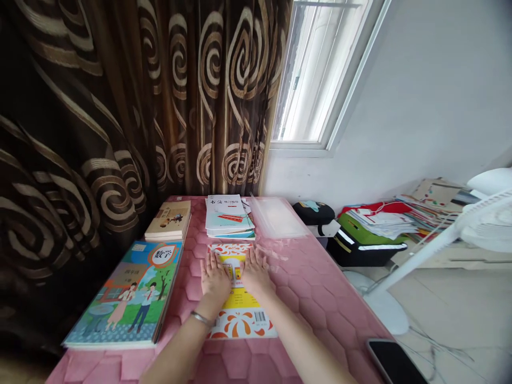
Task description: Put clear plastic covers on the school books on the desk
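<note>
A booklet [240, 324] with a yellow, white and orange-patterned cover and a barcode lies flat on the pink padded tablecloth [312, 304]. My left hand [215, 277] rests flat on its left half, fingers stretched toward the far edge, with a bracelet on the wrist. On the right half lies my right hand [258, 273], also flat, with its fingers extended. Both palms press on the cover, and the part beneath them is hidden. Just beyond it sits a stack of books topped by a white calligraphy book [224, 213].
At left stand a stack of large maths textbooks [128, 298] and a smaller brown stack [168, 220]. Clear plastic covers [278, 217] lie at the far right of the table. A phone [396, 360] is at the near right edge. A white fan [416, 256] stands beside the table.
</note>
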`<action>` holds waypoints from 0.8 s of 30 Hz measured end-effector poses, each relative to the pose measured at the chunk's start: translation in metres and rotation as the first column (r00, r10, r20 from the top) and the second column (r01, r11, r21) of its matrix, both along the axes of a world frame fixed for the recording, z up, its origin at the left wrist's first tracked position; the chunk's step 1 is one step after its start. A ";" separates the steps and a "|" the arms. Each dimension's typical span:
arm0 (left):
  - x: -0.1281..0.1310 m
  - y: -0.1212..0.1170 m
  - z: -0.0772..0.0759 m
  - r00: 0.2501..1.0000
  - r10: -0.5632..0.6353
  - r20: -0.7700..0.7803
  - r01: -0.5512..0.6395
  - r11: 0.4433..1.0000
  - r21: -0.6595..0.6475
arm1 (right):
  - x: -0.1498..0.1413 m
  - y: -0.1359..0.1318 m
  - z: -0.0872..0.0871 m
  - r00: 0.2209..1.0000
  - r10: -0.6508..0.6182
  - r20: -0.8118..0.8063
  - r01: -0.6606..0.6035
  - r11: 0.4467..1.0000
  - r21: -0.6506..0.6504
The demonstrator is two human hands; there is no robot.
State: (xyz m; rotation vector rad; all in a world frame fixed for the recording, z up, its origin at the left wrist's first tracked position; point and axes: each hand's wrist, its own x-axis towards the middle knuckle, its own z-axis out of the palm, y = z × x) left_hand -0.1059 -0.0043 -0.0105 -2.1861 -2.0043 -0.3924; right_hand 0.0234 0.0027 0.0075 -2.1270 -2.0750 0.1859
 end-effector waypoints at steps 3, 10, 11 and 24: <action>0.005 -0.040 -0.020 0.996 -0.092 -0.005 0.092 0.994 0.065 | -0.009 -0.041 -0.014 0.993 0.119 0.004 -0.119 0.991 0.064; -0.030 -0.102 -0.029 0.929 -0.340 -0.145 0.369 0.879 0.302 | 0.021 -0.114 -0.025 0.897 0.440 0.048 -0.440 0.874 0.206; -0.037 -0.104 -0.023 0.908 -0.384 -0.165 0.417 0.861 0.289 | 0.030 -0.116 -0.022 0.866 0.498 0.056 -0.497 0.841 0.213; -0.090 -0.110 -0.026 0.966 -0.250 0.069 0.247 0.968 0.049 | 0.074 -0.118 -0.019 0.842 0.540 0.014 -0.537 0.833 0.134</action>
